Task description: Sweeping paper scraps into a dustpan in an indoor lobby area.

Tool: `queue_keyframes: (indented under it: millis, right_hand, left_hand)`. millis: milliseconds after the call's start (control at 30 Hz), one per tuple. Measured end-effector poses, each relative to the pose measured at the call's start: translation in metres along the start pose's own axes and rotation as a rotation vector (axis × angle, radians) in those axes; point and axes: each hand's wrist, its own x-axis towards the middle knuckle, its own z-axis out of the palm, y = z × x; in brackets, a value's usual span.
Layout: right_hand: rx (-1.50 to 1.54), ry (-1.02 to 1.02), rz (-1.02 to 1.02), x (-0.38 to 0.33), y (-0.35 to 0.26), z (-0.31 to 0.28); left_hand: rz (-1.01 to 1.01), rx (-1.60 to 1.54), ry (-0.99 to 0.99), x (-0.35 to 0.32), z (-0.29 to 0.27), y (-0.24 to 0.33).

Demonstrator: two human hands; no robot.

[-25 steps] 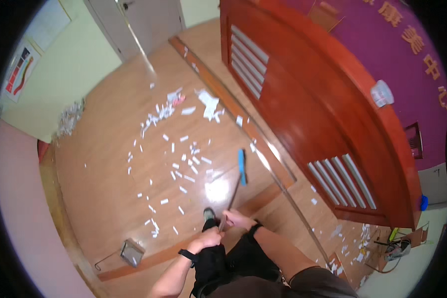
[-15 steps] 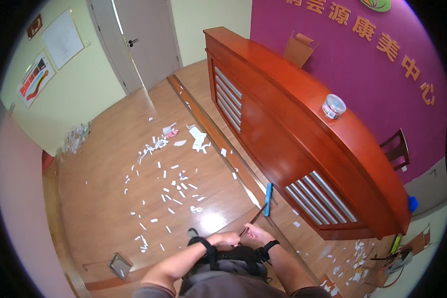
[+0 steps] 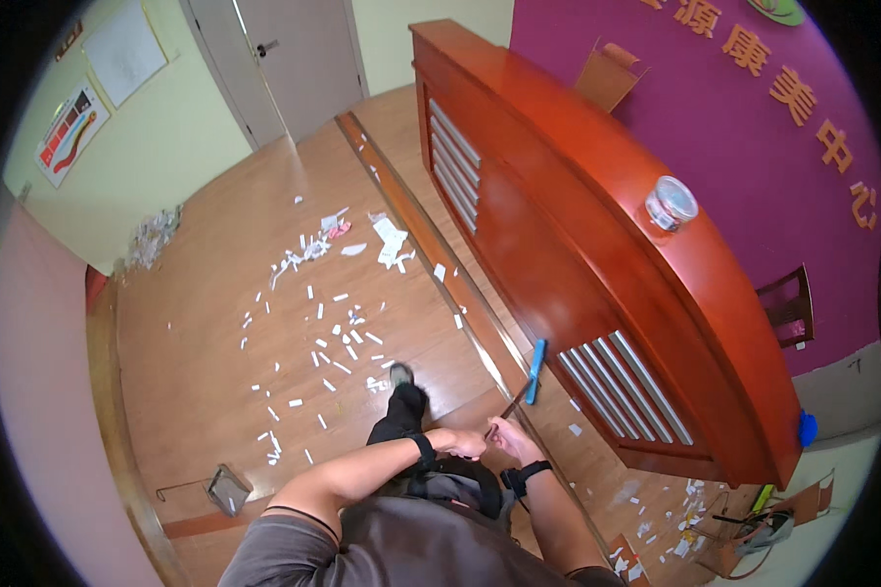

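Note:
My left hand [image 3: 465, 444] and my right hand [image 3: 505, 436] are both closed around the dark handle of a broom [image 3: 535, 372], close together in front of my body. Its narrow blue head rests on the floor at the foot of the red-brown reception counter [image 3: 548, 225]. Scraps of white paper [image 3: 306, 252] are scattered over the wooden floor ahead and to the left. Several flat sheets [image 3: 390, 241] lie beside the dark floor strip. On the left stands a long-handled dustpan [image 3: 228, 490], apart from both hands.
A clear plastic tub [image 3: 671, 203] sits on the counter. More scraps [image 3: 690, 509] and a clutter of objects [image 3: 768, 523] lie at the lower right. A heap of litter [image 3: 154, 240] is against the left wall. Grey doors [image 3: 303, 64] stand at the back.
My left leg has come forward into view and my body has moved ahead. The broom's blue head stays near the counter's base, with both hands still on the handle.

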Motion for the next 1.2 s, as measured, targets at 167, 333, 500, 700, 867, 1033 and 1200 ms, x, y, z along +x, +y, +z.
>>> queue_keyframes:
  millis: [167, 333, 500, 700, 867, 1033, 1200]
  right_hand:
    - [-0.123, 0.040, 0.108, 0.053, -0.034, 0.036]
    - [-0.341, 0.026, 0.254, 0.106, -0.090, 0.078]
    - [-0.509, 0.253, 0.282, 0.228, -0.111, 0.097]
    - [-0.685, -0.125, 0.286, 0.401, -0.117, 0.193]
    - [-0.715, -0.442, 0.348, 0.446, -0.133, 0.355]
    - [-1.065, -0.583, 0.123, 0.435, -0.177, 0.415]
    - [-1.143, -0.610, -0.162, 0.399, -0.246, 0.419]
  left_hand:
    - [-0.002, -0.060, 0.004, 0.000, -0.052, -0.032]
    - [0.284, -0.045, 0.052, 0.028, -0.118, -0.096]
    - [0.039, -0.116, 0.051, 0.066, -0.218, -0.147]
    - [-0.174, -0.400, 0.471, 0.088, -0.260, -0.297]
    - [-0.404, -0.782, 0.647, -0.022, -0.300, -0.366]
    - [-0.232, -0.671, 0.742, -0.076, -0.332, -0.330]
    - [-0.305, -0.968, 0.791, -0.092, -0.370, -0.274]
